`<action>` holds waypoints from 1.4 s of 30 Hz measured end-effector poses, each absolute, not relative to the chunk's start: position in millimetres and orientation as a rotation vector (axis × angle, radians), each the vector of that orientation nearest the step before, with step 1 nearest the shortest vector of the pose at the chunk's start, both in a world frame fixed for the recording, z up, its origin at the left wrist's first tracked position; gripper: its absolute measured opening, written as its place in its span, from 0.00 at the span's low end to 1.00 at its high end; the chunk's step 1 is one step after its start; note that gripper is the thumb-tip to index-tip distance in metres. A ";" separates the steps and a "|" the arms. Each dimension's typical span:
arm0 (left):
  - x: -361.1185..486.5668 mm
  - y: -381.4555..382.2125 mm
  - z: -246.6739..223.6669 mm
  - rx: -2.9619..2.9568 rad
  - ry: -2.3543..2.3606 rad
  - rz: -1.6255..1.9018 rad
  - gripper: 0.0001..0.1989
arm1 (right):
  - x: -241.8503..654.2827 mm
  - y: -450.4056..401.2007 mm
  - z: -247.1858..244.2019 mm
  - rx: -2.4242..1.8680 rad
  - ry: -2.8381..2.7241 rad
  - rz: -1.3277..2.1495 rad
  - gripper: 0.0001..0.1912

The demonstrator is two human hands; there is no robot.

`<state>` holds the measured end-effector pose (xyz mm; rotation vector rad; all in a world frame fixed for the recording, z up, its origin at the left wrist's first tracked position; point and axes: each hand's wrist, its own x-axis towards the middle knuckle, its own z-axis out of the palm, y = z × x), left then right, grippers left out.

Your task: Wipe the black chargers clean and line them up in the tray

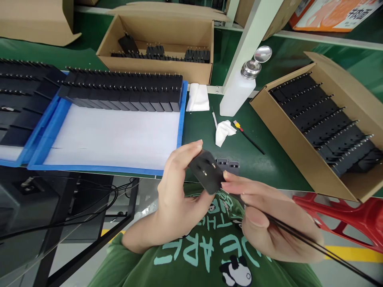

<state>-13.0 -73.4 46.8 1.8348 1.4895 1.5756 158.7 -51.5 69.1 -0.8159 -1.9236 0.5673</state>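
Left hand (179, 199): grip pinching black plug adapter (206, 171) by opposite edges, pins facing up
Adapter held between both hands, above near edge of green tabletop (202, 125)
Right hand (269, 215): grip closed on thin black cable (317, 245), fingertips at adapter's right edge; cable's end hidden by fingers
Beyond adapter: crumpled white cloth (225, 132), white bottle (237, 93)
To left, blue tray (98, 168) bearing row of black adapters (125, 93); to right, open carton (290, 139) with more
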 end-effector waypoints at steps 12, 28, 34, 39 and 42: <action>-12.1 -74.0 48.8 1.839 1.528 1.559 0.34 | 157.7 -53.8 63.5 -0.783 -1.839 0.545 0.08; -12.5 -74.1 46.7 1.808 1.527 1.575 0.35 | 155.3 -50.7 66.3 -0.724 -1.880 0.547 0.07; -13.3 -74.9 45.4 1.830 1.526 1.572 0.34 | 148.4 -56.0 71.4 -0.818 -1.817 0.553 0.06; -13.3 -75.3 45.5 1.825 1.524 1.574 0.36 | 146.5 -54.9 69.5 -0.768 -1.794 0.562 0.06; -13.4 -75.4 45.3 1.822 1.513 1.580 0.37 | 147.9 -54.0 68.3 -0.748 -1.782 0.561 0.06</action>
